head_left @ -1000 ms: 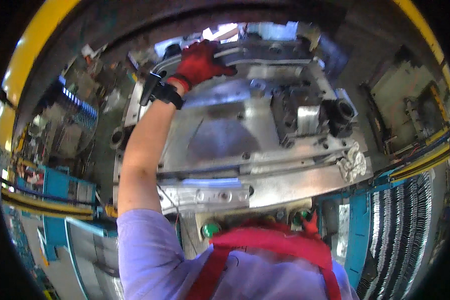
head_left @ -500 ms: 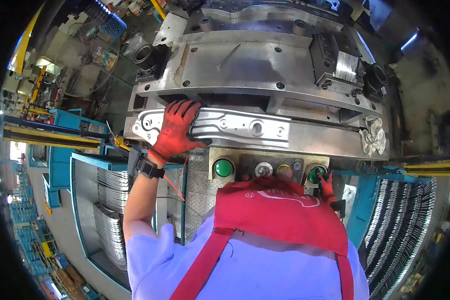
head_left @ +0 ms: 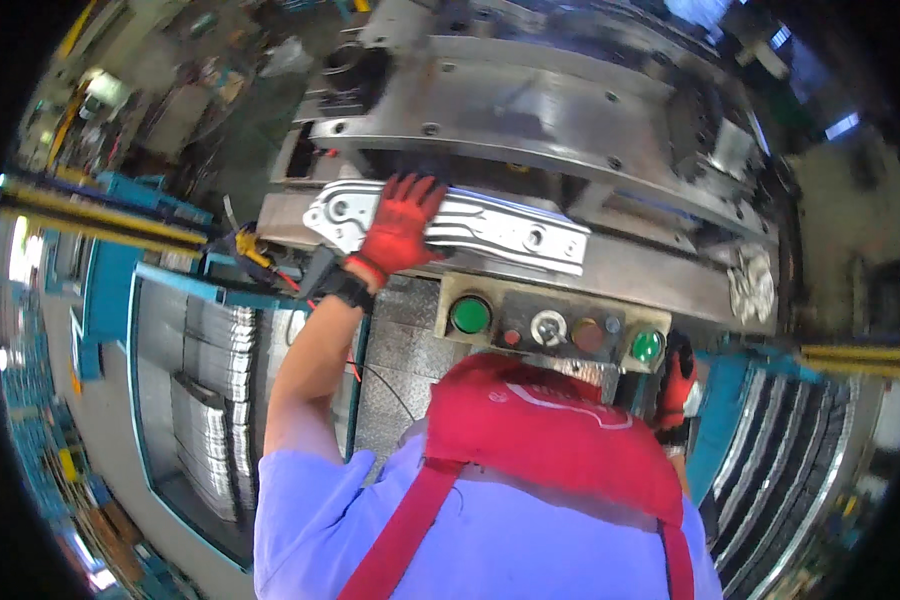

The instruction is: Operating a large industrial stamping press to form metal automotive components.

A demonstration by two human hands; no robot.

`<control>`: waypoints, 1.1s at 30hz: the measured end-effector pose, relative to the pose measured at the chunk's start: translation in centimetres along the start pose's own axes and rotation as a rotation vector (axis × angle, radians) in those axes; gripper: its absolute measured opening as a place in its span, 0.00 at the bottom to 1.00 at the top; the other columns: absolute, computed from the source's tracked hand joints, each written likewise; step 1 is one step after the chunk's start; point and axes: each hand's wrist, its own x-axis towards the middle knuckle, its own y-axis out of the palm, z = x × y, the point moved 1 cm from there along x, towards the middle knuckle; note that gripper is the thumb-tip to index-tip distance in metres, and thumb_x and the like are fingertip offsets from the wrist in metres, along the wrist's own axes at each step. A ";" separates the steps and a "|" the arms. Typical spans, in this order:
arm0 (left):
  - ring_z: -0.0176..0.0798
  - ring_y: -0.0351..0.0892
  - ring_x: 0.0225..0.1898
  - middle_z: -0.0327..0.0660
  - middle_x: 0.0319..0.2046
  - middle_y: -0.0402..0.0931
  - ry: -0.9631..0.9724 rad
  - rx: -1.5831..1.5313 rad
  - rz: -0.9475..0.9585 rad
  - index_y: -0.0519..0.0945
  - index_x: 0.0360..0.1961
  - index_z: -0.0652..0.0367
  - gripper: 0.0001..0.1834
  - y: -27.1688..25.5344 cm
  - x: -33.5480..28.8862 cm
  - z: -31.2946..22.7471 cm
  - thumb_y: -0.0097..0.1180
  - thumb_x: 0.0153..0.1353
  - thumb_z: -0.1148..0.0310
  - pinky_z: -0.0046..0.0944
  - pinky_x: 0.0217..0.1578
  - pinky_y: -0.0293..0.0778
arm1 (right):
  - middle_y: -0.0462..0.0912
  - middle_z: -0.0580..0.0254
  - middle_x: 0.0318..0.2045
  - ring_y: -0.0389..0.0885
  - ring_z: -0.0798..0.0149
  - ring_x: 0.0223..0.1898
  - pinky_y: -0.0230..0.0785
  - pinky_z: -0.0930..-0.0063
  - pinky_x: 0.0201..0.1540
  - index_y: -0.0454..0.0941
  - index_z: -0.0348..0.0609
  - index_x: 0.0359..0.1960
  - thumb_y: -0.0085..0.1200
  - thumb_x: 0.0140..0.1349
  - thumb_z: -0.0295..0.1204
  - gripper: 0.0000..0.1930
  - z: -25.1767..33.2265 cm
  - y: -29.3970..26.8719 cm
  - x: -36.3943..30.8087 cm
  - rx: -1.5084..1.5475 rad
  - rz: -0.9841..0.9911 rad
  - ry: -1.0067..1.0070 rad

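A long pressed sheet-metal part (head_left: 510,232), silvery with holes and raised ribs, lies along the front ledge of a steel die. My left hand (head_left: 400,228), in a red glove with dark fingertips, spans its left portion, fingers over the far edge and thumb at the near edge. My right hand (head_left: 676,385), gloved likewise, is beside the right green button (head_left: 647,346) of a control box (head_left: 560,325), apart from the button. Its fingers point away from me and hold nothing visible. Another green button (head_left: 471,315) sits at the box's left end.
The steel die (head_left: 530,110) fills the far side. A crumpled cloth or glove (head_left: 751,287) lies at the ledge's right end. Teal racks with stacked metal parts stand left (head_left: 138,400) and right (head_left: 720,420). A dark cable hangs below the control box's left side.
My right hand has come off the right green button, back and to the right. My left hand and the metal part sit farther right along the ledge. The view has tilted.
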 end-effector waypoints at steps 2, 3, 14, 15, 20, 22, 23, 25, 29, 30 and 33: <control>0.57 0.55 0.59 0.52 0.56 0.60 0.004 -0.041 -0.026 0.62 0.58 0.57 0.50 0.2 -0.5 0.2 0.66 0.32 0.47 0.55 0.61 0.45 | 0.75 0.60 0.48 0.71 0.65 0.50 0.60 0.72 0.55 0.68 0.38 0.52 0.49 0.60 0.28 0.18 2.9 3.4 -0.3 0.012 0.195 0.000; 0.57 0.56 0.59 0.52 0.56 0.60 0.010 -0.080 -0.053 0.62 0.58 0.57 0.50 0.0 -0.5 0.1 0.66 0.31 0.47 0.55 0.62 0.45 | 0.75 0.56 0.48 0.73 0.63 0.49 0.61 0.71 0.54 0.69 0.35 0.52 0.47 0.61 0.28 0.18 0.7 2.7 -0.7 -0.211 0.273 -0.046; 0.52 0.46 0.65 0.45 0.63 0.51 -0.208 0.027 -0.142 0.56 0.62 0.49 0.52 1.8 -1.4 -2.6 0.67 0.34 0.53 0.51 0.65 0.38 | 0.66 0.52 0.56 0.64 0.62 0.56 0.55 0.71 0.59 0.61 0.35 0.57 0.44 0.64 0.33 0.23 1.5 19.7 0.1 -0.170 1.032 0.104; 0.52 0.45 0.65 0.44 0.63 0.51 -0.249 0.038 -0.182 0.56 0.62 0.48 0.51 2.6 -1.7 -2.9 0.67 0.35 0.54 0.51 0.65 0.37 | 0.66 0.54 0.56 0.64 0.62 0.56 0.56 0.68 0.58 0.60 0.39 0.59 0.42 0.65 0.35 0.23 1.9 21.8 0.5 -0.090 1.090 0.162; 0.53 0.43 0.65 0.42 0.63 0.50 -0.352 0.036 -0.116 0.56 0.62 0.49 0.49 2.1 -1.9 -4.5 0.66 0.37 0.57 0.53 0.64 0.37 | 0.67 0.54 0.54 0.66 0.59 0.55 0.60 0.67 0.55 0.59 0.40 0.59 0.36 0.66 0.42 0.24 6.0 26.9 0.9 0.473 1.155 0.544; 0.53 0.44 0.65 0.45 0.63 0.51 -0.305 -0.007 -0.162 0.56 0.62 0.51 0.49 1.7 -2.0 -4.7 0.64 0.38 0.51 0.53 0.64 0.37 | 0.67 0.54 0.54 0.68 0.57 0.53 0.62 0.66 0.55 0.58 0.42 0.59 0.35 0.66 0.43 0.24 5.2 26.7 0.5 0.593 1.093 0.511; 0.54 0.44 0.65 0.47 0.62 0.52 -0.276 -0.031 -0.196 0.56 0.62 0.53 0.49 1.7 -2.0 -4.7 0.64 0.39 0.51 0.53 0.64 0.37 | 0.68 0.55 0.53 0.68 0.58 0.51 0.61 0.66 0.56 0.59 0.43 0.59 0.36 0.65 0.46 0.25 3.9 27.2 0.9 0.572 1.002 0.597; 0.55 0.44 0.64 0.50 0.62 0.52 -0.217 -0.093 -0.235 0.55 0.62 0.55 0.49 1.6 -2.3 -4.1 0.64 0.39 0.51 0.52 0.64 0.38 | 0.71 0.58 0.50 0.70 0.61 0.49 0.61 0.67 0.55 0.62 0.44 0.57 0.38 0.65 0.45 0.24 6.8 28.0 -1.1 0.655 1.042 0.438; 0.53 0.44 0.65 0.51 0.62 0.52 -0.184 -0.284 -0.422 0.58 0.61 0.58 0.45 2.0 -4.6 -1.0 0.63 0.43 0.53 0.51 0.63 0.38 | 0.71 0.59 0.51 0.70 0.63 0.50 0.58 0.70 0.55 0.63 0.41 0.57 0.41 0.62 0.48 0.28 3.4 27.8 -0.7 0.566 0.920 0.393; 0.54 0.45 0.65 0.52 0.61 0.53 -0.220 -0.297 -0.538 0.59 0.61 0.59 0.43 1.2 -5.5 -0.4 0.63 0.44 0.56 0.50 0.63 0.40 | 0.68 0.57 0.54 0.66 0.61 0.54 0.56 0.70 0.57 0.63 0.43 0.57 0.40 0.61 0.49 0.29 0.4 27.3 0.2 0.597 0.886 0.598; 0.49 0.52 0.62 0.50 0.60 0.56 -0.474 -0.509 -0.826 0.60 0.59 0.65 0.36 2.2 -8.7 5.7 0.60 0.51 0.62 0.45 0.62 0.46 | 0.62 0.58 0.58 0.60 0.61 0.59 0.51 0.70 0.60 0.59 0.47 0.61 0.30 0.67 0.38 0.22 -2.7 29.7 -0.2 0.107 0.686 -0.073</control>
